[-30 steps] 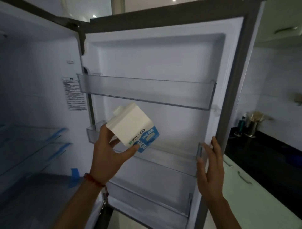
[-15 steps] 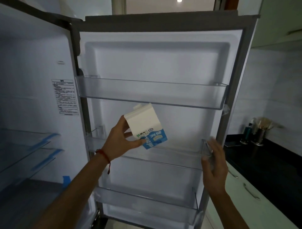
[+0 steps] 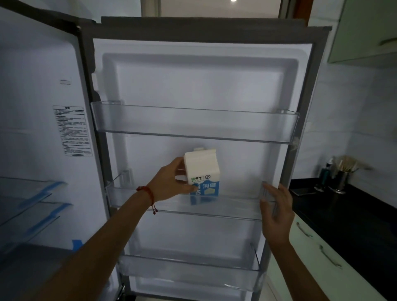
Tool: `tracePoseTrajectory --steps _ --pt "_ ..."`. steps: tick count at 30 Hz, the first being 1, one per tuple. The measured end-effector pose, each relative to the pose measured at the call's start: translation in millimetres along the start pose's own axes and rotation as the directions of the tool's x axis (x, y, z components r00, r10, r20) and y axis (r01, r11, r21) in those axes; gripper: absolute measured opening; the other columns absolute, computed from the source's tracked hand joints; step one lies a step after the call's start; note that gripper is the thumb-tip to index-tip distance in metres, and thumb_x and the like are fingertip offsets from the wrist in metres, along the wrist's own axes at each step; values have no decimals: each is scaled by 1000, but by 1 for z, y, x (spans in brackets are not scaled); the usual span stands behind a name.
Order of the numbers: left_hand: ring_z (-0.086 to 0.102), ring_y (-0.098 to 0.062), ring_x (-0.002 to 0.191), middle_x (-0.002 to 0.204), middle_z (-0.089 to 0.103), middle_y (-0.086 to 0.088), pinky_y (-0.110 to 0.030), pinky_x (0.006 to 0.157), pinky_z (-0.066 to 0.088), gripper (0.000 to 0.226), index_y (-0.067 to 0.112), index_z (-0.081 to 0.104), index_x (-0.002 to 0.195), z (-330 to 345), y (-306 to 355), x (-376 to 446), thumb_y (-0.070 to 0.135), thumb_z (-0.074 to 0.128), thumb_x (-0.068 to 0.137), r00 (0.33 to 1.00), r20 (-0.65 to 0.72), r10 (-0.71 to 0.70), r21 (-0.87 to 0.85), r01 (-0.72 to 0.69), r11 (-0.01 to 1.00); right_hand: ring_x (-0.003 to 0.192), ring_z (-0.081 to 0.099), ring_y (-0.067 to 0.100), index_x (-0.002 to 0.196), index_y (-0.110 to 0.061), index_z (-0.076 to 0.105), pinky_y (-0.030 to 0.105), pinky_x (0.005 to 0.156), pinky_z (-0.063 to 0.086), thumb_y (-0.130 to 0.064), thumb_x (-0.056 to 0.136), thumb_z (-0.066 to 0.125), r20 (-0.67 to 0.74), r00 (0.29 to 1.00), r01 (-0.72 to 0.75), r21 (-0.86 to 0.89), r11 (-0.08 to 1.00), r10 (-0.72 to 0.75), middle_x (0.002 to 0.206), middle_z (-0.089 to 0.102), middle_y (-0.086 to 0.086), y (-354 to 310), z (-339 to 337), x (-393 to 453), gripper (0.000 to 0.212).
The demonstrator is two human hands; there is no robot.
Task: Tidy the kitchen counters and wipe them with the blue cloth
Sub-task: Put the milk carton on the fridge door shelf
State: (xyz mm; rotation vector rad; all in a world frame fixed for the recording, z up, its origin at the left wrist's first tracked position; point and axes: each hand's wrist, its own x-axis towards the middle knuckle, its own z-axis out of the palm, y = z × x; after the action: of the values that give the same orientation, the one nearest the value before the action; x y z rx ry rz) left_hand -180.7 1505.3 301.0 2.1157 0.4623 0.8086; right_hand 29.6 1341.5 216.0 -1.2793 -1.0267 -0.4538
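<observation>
Milk carton (image 3: 202, 174) stands upright in the fridge door's middle shelf (image 3: 236, 209), the left hand (image 3: 169, 184) with its grip clamped around the carton's left side. Right hand (image 3: 277, 212), fingers spread apart, rests against that shelf's right end.

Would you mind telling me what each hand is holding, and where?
Left hand grips the white-and-blue milk carton by its side; right hand holds nothing.

my feed is dim and bluish; a ceiling light (image 3: 233, 0) glares at the top edge. the fridge door (image 3: 199, 86) bows from wide-angle distortion, the dark tabletop (image 3: 354, 210) loses detail, and everything looks soft.
</observation>
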Motion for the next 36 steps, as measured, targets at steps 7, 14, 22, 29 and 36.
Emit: tracePoseTrajectory --steps 7,14,22,29,36 --pt "55 -17 111 125 57 -6 -37 97 48 71 14 39 130 -1 -5 1 16 76 70 993 47 -111 157 102 982 125 34 19 117 -4 56 9 109 23 -27 85 45 8 1000 30 -31 999 -30 123 40 -44 -2 -3 -6 41" --pt "61 -19 105 117 65 -7 -37 95 49 62 13 51 126 -4 -5 -32 52 58 78 983 -99 -152 475 181 861 126 36 27 117 -9 54 11 109 22 -32 87 44 60 998 22 -59 998 -19 120 50 -17 -10 -11 -11 38" --pt "49 -11 95 95 70 -5 -40 86 51 61 13 61 105 21 -26 -83 57 22 90 908 -156 388 801 -113 588 121 45 24 122 3 51 33 107 34 -47 94 35 -16 999 28 -45 999 -29 128 48 2 -14 -33 -5 59" --pt "44 -12 101 100 69 -12 -29 100 27 60 9 61 107 14 -24 -100 55 24 91 890 -211 404 747 -120 654 132 37 26 131 -6 43 54 107 34 -38 89 41 -134 982 -137 -44 990 130 138 37 1 -25 -48 -12 52" --pt "42 -11 110 112 65 -16 -38 99 37 68 7 59 112 -2 -22 -139 60 23 89 898 -281 338 670 -69 740 134 36 22 141 -32 25 48 112 31 -48 85 44 -111 973 -202 18 979 203 148 35 6 -68 -59 -43 61"
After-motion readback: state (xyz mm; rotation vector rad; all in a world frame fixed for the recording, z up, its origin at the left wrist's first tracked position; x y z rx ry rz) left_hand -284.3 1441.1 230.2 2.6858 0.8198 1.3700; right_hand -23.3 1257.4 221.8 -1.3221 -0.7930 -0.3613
